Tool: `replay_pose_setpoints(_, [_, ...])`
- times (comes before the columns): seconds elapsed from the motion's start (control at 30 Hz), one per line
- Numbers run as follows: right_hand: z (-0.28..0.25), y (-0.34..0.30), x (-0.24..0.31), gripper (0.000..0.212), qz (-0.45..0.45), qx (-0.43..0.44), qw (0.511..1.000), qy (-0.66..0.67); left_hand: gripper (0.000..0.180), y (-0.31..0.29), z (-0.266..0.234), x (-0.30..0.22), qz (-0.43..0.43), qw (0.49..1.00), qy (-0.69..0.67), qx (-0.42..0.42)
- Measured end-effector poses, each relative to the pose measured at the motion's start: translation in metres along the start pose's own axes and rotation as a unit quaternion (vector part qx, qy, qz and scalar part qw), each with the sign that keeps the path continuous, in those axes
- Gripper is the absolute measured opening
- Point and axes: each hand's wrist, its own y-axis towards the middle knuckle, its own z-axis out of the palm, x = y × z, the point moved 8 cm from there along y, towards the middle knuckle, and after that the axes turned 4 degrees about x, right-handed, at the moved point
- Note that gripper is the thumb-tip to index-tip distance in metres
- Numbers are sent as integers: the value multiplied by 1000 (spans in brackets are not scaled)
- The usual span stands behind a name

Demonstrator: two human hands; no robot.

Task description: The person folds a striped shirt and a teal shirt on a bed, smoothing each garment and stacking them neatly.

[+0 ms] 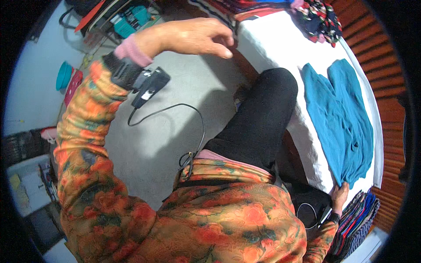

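Observation:
Teal trousers [344, 127] lie on a white-covered bed to my right, both legs pointing away and the cloth creased. My right hand [340, 195] is closed on their near end, where the cloth gathers; part of its grip is hidden. Raised at the upper left, my left hand [195, 37] hangs over the floor just beside the bed's edge. Its fingers are loosely bent, with the thumb apart, and it holds nothing. A black device [151, 87] with a cable is strapped at the left wrist.
A folded stack of striped cloth [355, 219] sits by my right forearm. Patterned dark clothing [320, 19] is heaped at the bed's far end. My bent knee [278, 83] rests against the white bed cover [263, 39]. A black cable [193, 107] loops from the wrist device to my waist.

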Motion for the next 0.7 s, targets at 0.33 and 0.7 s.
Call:
replay_pose_setpoints(0.33, [-11,0,17,40,-3,-26,1000,-6,46,-60,30,48,-105,989,-89,54])
replay_pose_setpoints(0.7, [-15,-14,26,20,20,-123,992,8,44,74,93,20,-20,975,-216,36])
